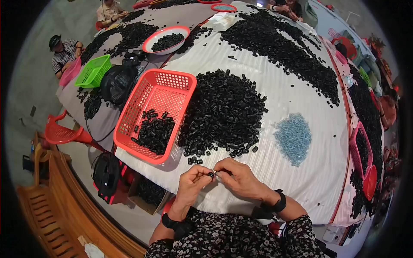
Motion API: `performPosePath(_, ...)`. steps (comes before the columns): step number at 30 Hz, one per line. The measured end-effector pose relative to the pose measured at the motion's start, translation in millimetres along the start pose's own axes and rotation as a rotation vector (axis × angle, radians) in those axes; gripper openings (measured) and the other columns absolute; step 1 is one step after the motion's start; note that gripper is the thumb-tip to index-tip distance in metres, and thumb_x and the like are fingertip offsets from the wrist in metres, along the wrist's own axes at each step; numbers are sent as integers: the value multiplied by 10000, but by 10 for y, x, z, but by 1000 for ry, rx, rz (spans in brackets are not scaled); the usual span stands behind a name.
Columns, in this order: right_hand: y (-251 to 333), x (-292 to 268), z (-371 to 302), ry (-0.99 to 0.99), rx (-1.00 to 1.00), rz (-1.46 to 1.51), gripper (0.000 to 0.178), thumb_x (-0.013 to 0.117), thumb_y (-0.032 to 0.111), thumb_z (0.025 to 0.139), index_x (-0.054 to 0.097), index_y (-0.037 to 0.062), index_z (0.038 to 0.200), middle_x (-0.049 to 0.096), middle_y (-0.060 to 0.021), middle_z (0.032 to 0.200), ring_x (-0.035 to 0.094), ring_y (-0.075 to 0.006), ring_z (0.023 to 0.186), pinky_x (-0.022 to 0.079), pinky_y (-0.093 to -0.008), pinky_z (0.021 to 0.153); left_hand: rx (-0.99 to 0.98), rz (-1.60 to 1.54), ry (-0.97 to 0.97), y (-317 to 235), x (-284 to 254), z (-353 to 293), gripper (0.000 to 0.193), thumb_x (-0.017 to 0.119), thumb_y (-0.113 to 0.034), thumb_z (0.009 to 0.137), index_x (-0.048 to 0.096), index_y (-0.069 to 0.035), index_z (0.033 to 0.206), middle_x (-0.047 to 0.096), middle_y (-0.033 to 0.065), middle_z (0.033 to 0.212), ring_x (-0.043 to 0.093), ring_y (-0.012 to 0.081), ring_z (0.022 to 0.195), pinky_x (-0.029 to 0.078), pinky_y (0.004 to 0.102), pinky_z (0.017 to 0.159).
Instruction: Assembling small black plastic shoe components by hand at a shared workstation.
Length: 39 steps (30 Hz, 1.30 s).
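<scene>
Close in front of my body, both hands meet above the white cloth [275, 185]. Between the thumb and fingers of my left hand [192, 182] is a small black cylindrical part [211, 175]. The fingertips of my right hand [241, 177] are pinched right beside that part; whatever they hold is too small to make out. Just beyond my hands lies a large heap of similar black parts [226, 112]. To its left stands a red plastic basket [157, 160] with more black parts inside. A pile of small, clear bluish pieces [293, 139] lies to the right.
A white basin with a red rim [166, 30], a green basket [94, 71] and a black mesh cap-like thing [117, 84] are at the far left. More black parts [279, 47] spread across the back. A pink basket [360, 148] stands right. Several people sit around the table.
</scene>
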State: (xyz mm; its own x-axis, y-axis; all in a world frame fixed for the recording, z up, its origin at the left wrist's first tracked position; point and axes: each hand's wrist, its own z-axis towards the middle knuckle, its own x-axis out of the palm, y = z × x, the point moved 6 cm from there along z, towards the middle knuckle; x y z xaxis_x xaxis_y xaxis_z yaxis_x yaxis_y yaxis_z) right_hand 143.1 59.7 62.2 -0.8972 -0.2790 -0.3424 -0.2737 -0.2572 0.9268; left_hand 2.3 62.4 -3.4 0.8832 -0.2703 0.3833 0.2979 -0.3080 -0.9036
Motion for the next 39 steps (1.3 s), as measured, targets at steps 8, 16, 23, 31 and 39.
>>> performPosePath(8, -79, 6, -18, -18, 176, 19, 122, 482, 56, 869, 508, 3, 977, 538, -116, 846, 546, -199, 708, 444, -312, 633, 8, -59, 30, -26, -12, -1, 182, 569, -10, 852, 561, 22, 1031, 616, 59, 880, 594, 100, 793, 473, 219, 725)
performPosePath(16, -241, -22, -146, -93, 287, 153, 118, 537, 62, 862, 531, 8, 967, 522, -76, 807, 495, -131, 673, 414, -265, 596, -14, -19, 122, -10, -7, -51, 209, 560, 5, 856, 543, 26, 1064, 615, 60, 847, 584, 95, 766, 472, 220, 714)
performPosePath(23, -94, -128, -63, -113, 136, 12, 118, 530, 68, 861, 543, 2, 959, 527, -71, 820, 503, -131, 686, 413, -260, 600, 51, -98, 96, -52, 15, -11, 157, 568, 16, 846, 523, 10, 996, 602, 57, 798, 569, 97, 721, 467, 224, 674)
performPosePath(31, -265, 8, -142, 53, 160, -173, 114, 490, 67, 828, 509, -12, 908, 526, -137, 787, 539, -267, 691, 446, -345, 646, 111, 5, -33, -109, -183, -17, 174, 544, -12, 855, 550, 39, 1021, 599, 91, 817, 556, 134, 714, 468, 266, 665)
performPosePath(39, -259, 25, -127, 4, 138, -148, 137, 489, 65, 829, 526, -14, 934, 526, -133, 814, 539, -249, 691, 449, -333, 646, 69, -9, -85, -109, -199, -9, 177, 553, -2, 844, 560, 43, 1016, 608, 88, 840, 565, 129, 733, 476, 262, 696)
